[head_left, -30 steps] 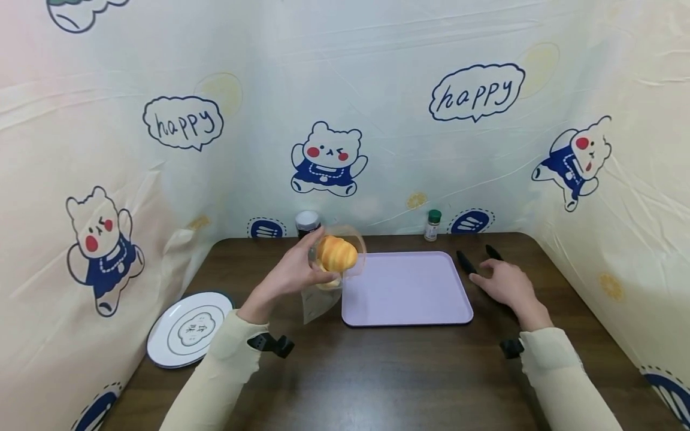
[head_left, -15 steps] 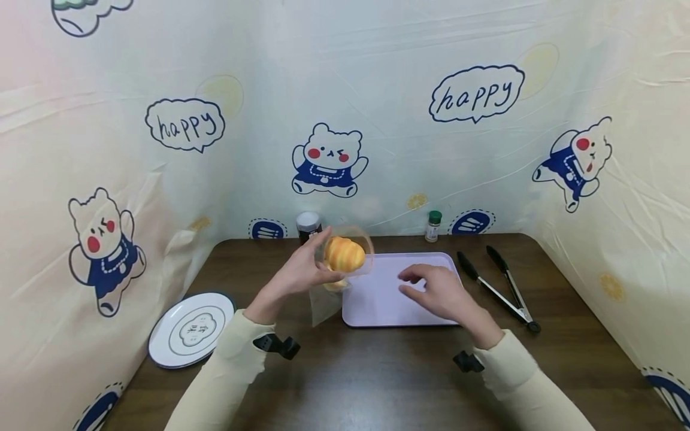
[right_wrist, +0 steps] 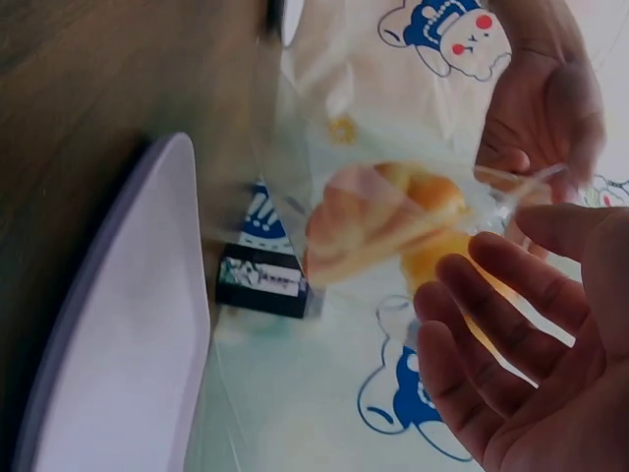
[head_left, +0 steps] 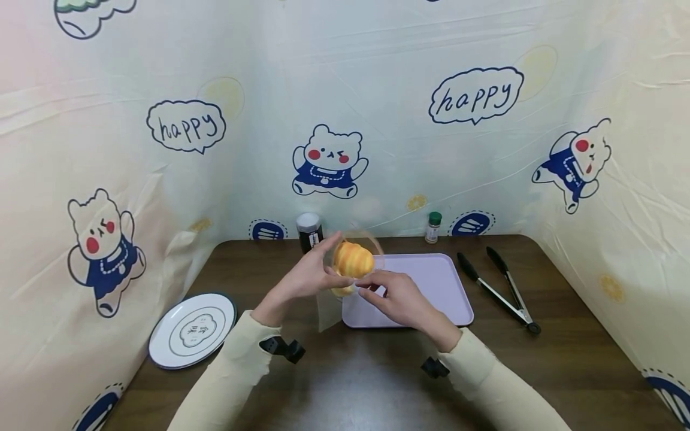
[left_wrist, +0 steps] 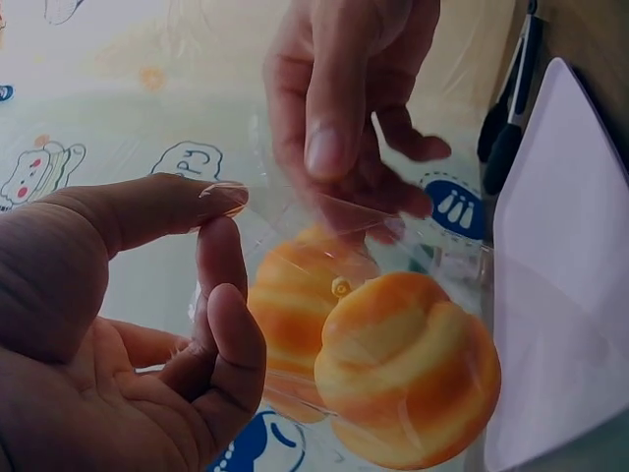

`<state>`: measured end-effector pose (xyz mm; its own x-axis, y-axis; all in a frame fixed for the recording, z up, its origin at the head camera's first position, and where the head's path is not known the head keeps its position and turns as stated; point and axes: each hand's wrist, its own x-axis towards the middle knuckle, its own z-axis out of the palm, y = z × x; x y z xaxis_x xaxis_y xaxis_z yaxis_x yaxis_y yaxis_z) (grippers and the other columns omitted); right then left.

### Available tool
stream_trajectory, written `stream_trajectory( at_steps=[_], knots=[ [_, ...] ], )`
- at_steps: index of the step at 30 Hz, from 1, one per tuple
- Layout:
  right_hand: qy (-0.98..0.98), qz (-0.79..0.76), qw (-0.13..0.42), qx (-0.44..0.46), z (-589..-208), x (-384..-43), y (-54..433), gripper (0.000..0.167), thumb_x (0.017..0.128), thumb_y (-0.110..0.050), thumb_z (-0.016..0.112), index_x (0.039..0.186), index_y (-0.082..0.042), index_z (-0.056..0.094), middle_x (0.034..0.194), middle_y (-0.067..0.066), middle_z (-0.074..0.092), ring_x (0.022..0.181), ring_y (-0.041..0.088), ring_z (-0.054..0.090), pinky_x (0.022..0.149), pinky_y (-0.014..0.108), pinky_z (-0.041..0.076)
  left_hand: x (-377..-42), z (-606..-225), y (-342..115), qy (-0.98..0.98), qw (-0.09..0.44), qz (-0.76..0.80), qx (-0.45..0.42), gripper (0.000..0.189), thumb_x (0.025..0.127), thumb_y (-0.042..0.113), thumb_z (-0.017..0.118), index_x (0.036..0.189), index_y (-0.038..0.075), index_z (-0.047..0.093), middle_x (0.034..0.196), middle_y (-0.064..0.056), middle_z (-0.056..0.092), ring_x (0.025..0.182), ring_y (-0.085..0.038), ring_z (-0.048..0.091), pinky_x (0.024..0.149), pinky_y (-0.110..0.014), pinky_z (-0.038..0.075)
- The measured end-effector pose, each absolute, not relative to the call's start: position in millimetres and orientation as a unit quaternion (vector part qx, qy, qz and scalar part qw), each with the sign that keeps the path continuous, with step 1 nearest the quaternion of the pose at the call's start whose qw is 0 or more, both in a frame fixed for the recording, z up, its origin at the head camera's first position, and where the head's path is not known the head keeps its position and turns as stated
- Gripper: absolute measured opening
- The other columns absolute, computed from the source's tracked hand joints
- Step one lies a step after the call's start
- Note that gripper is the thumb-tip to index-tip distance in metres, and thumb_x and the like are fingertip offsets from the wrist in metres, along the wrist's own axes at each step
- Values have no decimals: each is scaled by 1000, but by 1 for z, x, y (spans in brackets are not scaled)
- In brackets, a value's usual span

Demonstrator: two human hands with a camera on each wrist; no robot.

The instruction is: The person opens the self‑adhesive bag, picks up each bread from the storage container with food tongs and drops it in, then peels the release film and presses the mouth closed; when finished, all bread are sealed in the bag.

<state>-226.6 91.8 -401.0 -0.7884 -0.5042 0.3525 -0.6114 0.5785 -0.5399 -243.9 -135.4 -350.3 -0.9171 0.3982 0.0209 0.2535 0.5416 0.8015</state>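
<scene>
White plate [head_left: 192,330], spread tongs [head_left: 499,297], green-capped bottle [head_left: 433,228], perhaps spice.

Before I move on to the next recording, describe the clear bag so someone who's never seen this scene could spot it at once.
In the head view, find the lilac tray on the dark table. At the tray's upper left corner, the left hand pinches the clear bag. Unlike the dark jar behind, it is see-through, showing golden, striped rolls inside.
</scene>
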Motion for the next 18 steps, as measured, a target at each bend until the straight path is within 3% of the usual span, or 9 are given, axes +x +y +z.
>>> stream_trajectory(
  at_steps=[5, 11, 18],
  knots=[
    [-883, 343, 97, 305, -405, -230, 81, 17, 94, -30, 69, 106, -20, 77, 90, -8, 73, 82, 6, 64, 67, 19, 50, -244, -352, -133, 872, 83, 444, 188, 102, 83, 25, 82, 161, 18, 17, 165, -9, 24, 74, -28, 69, 72, -30, 60],
    [-889, 344, 96, 287, -404, -230, 76, 14, 91, -29, 73, 100, -19, 79, 87, -9, 74, 78, 5, 62, 66, 19, 50, -245, -353, -132, 875, 84, 443, 178, 101, 83, 24, 82, 161, 20, 17, 166, -8, 21, 72, -19, 65, 74, -30, 61],
    [-884, 357, 95, 287, -403, -228, 74, 14, 91, -27, 73, 98, -16, 78, 88, -5, 74, 82, 15, 67, 66, 19, 50, -243, -351, -131, 871, 88, 451, 173, 101, 83, 22, 81, 161, 21, 17, 165, -9, 22, 74, -21, 68, 75, -31, 61]
  ],
)
